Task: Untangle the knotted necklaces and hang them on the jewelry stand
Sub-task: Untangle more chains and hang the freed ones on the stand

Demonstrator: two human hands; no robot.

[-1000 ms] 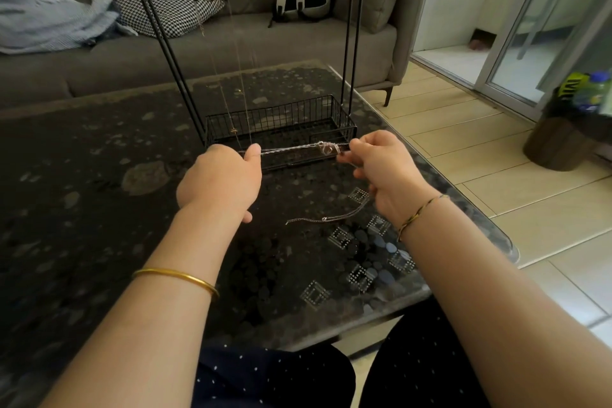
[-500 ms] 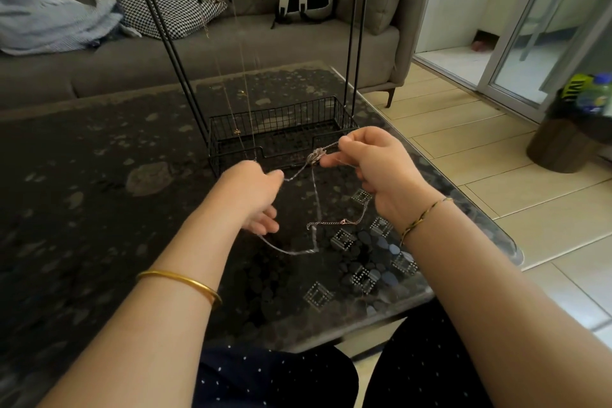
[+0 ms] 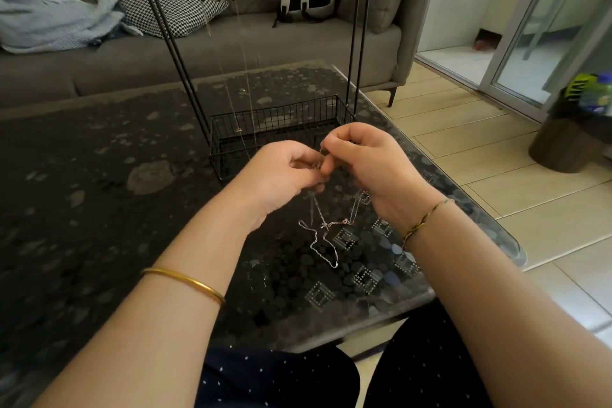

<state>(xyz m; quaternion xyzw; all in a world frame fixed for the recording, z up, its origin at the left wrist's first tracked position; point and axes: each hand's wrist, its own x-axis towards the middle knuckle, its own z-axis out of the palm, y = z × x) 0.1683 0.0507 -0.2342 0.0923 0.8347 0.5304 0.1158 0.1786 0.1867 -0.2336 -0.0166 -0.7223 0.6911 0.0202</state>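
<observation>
On the table [image 3: 82, 209], the stand [image 3: 231, 142] is waiting just beyond the hands. The left hand [image 3: 281, 172] is pinching the knot [image 3: 318, 165], probably to steady it. The right hand [image 3: 361, 162], meeting it fingertip to fingertip, is picking at the same spot. The necklaces [image 3: 323, 235] are dangling in loose loops below, near the table.

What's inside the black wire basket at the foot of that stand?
Thin gold chains seem to hang down into the black wire basket; nothing else shows. The right hand covers its near corner.
</observation>
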